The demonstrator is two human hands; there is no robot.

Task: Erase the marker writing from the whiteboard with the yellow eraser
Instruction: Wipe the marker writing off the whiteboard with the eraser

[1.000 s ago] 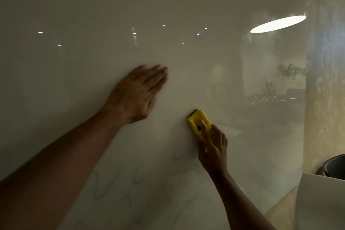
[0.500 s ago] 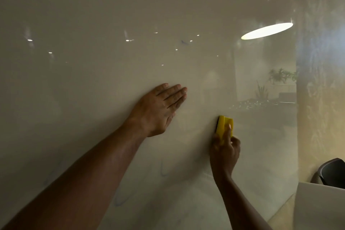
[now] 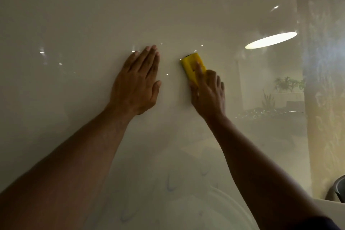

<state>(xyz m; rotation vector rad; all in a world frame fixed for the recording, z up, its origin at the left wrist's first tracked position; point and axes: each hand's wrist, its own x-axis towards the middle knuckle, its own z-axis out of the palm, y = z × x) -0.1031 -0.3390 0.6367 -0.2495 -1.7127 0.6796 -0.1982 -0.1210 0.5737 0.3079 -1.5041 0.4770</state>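
A glossy whiteboard [image 3: 78,15] fills most of the head view. My right hand [image 3: 208,93] grips the yellow eraser [image 3: 192,66] and holds it against the board, index finger laid along its back. My left hand [image 3: 139,82] rests flat on the board just left of the eraser, fingers straight and together. Faint blue marker strokes [image 3: 170,186] remain low on the board, between my forearms.
The board's right edge [image 3: 300,80] meets a patterned wall. A bright oval lamp reflection [image 3: 270,40] and reflected plants show on the board's right part. A dark rounded object [image 3: 337,188] and a white surface [image 3: 321,205] sit at the lower right.
My right hand has carried the eraser up and left on the board, now close to my left hand. The view has tilted upward, so the marker strokes sit lower in frame.
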